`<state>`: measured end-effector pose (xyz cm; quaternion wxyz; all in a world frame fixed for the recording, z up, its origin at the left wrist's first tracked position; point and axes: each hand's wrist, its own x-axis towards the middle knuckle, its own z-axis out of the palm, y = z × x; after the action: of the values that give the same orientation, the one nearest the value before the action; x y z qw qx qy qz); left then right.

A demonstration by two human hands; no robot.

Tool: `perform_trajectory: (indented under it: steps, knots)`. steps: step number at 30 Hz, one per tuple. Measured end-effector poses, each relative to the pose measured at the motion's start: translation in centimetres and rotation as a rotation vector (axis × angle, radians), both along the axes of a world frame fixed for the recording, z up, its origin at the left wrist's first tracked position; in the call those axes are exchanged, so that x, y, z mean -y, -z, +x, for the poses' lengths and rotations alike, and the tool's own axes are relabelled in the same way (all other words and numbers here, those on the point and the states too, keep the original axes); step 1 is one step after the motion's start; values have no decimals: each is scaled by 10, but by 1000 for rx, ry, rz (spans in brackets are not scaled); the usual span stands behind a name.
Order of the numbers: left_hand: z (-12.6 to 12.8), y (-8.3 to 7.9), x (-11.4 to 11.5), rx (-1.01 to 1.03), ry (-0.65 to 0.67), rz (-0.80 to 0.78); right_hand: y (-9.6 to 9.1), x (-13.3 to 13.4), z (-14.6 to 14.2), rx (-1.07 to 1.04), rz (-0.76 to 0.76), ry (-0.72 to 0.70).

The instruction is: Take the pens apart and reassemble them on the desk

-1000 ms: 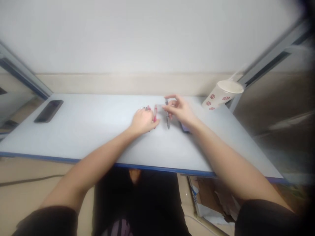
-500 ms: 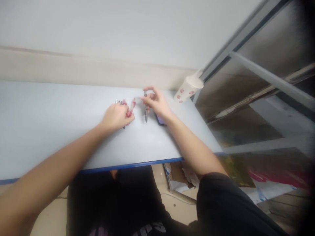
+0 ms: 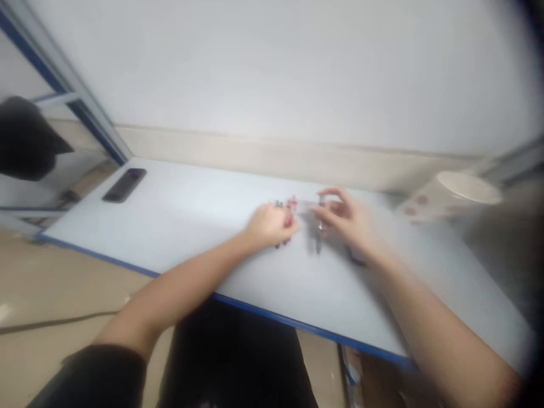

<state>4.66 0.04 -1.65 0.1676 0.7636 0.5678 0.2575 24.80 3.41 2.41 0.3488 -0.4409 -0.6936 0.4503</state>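
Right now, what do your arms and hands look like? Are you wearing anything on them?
Both arms are bare. The left arm ends in a short black sleeve near the shoulder. On the right arm no sleeve shows. The left hand and right hand wear no gloves. I see no watch or rings, though the picture is blurry.

Motion blur smears the pens (image 3: 317, 229) between left hand (image 3: 270, 225) and right hand (image 3: 351, 222); grips unreadable. The paper cup (image 3: 446, 195) is blurred, the dark object (image 3: 356, 260) under the right wrist mostly hidden.
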Motion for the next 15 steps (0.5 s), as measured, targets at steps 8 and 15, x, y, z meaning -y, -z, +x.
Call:
perform_trajectory:
  steps: [8, 15]
  knots:
    - [-6, -4, 1, 326, -12, -138, -19, 17, -17, 265, -48, 18]
    - [-2, 3, 1, 838, -75, -253, -12, 14, -23, 344, -39, 23]
